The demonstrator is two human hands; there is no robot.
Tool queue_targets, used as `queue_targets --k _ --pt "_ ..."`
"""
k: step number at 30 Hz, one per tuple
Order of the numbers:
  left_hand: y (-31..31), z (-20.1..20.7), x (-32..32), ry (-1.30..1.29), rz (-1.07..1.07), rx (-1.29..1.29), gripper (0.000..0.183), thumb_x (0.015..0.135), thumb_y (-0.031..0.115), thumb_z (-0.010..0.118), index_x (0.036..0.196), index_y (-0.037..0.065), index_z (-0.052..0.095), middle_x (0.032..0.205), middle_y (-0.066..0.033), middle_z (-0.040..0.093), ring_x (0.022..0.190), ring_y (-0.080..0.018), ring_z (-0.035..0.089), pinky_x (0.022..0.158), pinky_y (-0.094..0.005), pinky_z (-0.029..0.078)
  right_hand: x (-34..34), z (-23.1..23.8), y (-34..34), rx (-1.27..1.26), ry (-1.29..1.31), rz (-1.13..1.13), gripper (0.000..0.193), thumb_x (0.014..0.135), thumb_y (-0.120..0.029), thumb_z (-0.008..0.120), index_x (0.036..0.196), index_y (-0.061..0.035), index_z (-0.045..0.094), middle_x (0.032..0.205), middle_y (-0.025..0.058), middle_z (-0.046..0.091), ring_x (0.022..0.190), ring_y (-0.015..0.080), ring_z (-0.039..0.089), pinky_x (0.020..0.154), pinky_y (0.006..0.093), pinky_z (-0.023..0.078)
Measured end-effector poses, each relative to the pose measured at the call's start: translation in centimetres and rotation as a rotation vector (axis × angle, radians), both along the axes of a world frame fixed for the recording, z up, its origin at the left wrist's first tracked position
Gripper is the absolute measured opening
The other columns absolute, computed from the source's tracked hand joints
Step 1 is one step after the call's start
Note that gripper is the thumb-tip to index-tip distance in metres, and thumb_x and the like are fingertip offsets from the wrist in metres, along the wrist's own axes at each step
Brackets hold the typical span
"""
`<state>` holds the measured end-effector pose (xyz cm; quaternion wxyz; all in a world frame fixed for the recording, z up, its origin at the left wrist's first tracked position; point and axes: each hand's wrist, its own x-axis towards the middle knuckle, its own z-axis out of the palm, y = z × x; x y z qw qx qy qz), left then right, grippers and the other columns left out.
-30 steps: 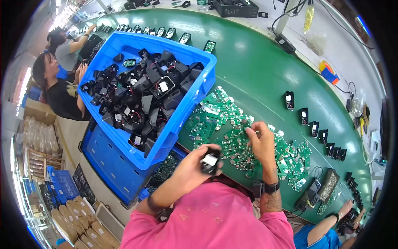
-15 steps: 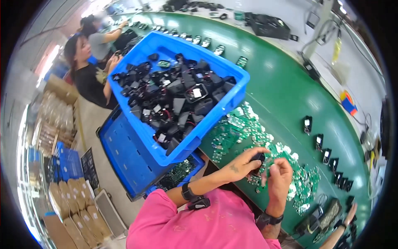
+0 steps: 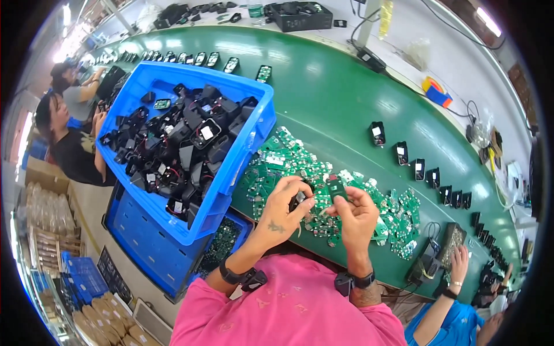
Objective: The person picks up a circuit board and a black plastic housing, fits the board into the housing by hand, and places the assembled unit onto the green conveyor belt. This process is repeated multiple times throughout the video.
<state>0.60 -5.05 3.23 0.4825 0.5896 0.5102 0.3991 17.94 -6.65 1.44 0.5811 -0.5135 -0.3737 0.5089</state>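
Observation:
My left hand [image 3: 278, 216] is closed around a small black plastic housing [image 3: 298, 199], mostly covered by the fingers. Just to its right, my right hand [image 3: 359, 222] pinches a dark green circuit board [image 3: 336, 187] between thumb and fingers, tilted upward. Both hands are above a loose heap of green circuit boards [image 3: 277, 153] spread over the green bench. A thin pale strand or strip shows between the hands; its kind I cannot make out.
A blue bin [image 3: 262, 109] full of black housings stands to the left, above another blue crate [image 3: 144, 230]. Black housings [image 3: 401, 153] stand in a row along the green conveyor bench [image 3: 334, 109]. Co-workers sit at left; another person's hand [image 3: 459, 265] reaches in at right.
The view has swung, so the bin and bench appear farther left. My right hand now shows a circuit board raised in its fingers, beside the housing in my left hand.

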Motion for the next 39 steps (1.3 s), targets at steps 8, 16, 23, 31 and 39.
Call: queue_targets --k 8,16,23,31,39 --pt "0.3 0.0 1.5 -0.012 -0.028 0.022 0.013 0.094 0.010 0.061 0.095 -0.003 0.060 0.117 -0.0169 0.053 0.068 -0.0136 0.066 0.062 -0.0257 0.053 0.0 -1.3 -0.6 0.296 -0.495 -0.041 0.018 0.087 0.004 0.068 0.104 0.0040 0.063 0.089 0.0090 0.067 0.071 0.0139 0.068 0.062 0.0245 0.054" --pt "0.2 -1.4 1.6 -0.166 0.011 -0.083 0.038 0.088 0.001 0.057 0.125 0.001 0.049 0.113 -0.0131 0.052 0.084 -0.0117 0.060 0.070 -0.0265 0.053 -1.1 -0.1 -0.4 0.550 -0.747 -0.031 0.023 0.079 0.007 0.069 0.100 -0.0024 0.069 0.098 0.0120 0.069 0.085 0.0260 0.068 0.073 0.0317 0.054" --pt "0.1 -1.4 0.7 -0.628 -0.149 -0.411 0.065 0.087 0.007 0.051 0.148 0.007 0.027 0.128 -0.0097 0.047 0.106 -0.0127 0.050 0.082 -0.0291 0.047 0.4 -0.3 0.0 0.646 -0.863 0.138 0.030 0.075 0.010 0.068 0.101 -0.0049 0.071 0.110 0.0114 0.067 0.098 0.0286 0.063 0.083 0.0355 0.050" --pt "-0.2 -2.1 1.6 -0.179 -0.037 -0.035 0.052 0.092 0.007 0.045 0.142 0.003 0.034 0.127 -0.0109 0.049 0.100 -0.0151 0.053 0.088 -0.0303 0.046 -0.4 1.5 -0.4 0.429 -0.761 -0.081 0.016 0.084 0.002 0.065 0.099 -0.0010 0.071 0.090 0.0090 0.066 0.076 0.0153 0.063 0.062 0.0292 0.049" --pt "-0.8 -1.6 1.1 0.047 -0.056 0.200 0.048 0.092 0.005 0.045 0.139 0.000 0.037 0.126 -0.0189 0.053 0.104 -0.0259 0.060 0.084 -0.0335 0.051 -1.8 3.3 0.5 -0.129 -0.002 0.237 0.018 0.093 -0.009 0.063 0.102 0.0040 0.071 0.071 0.0017 0.064 0.053 0.0059 0.055 0.045 0.0200 0.039"
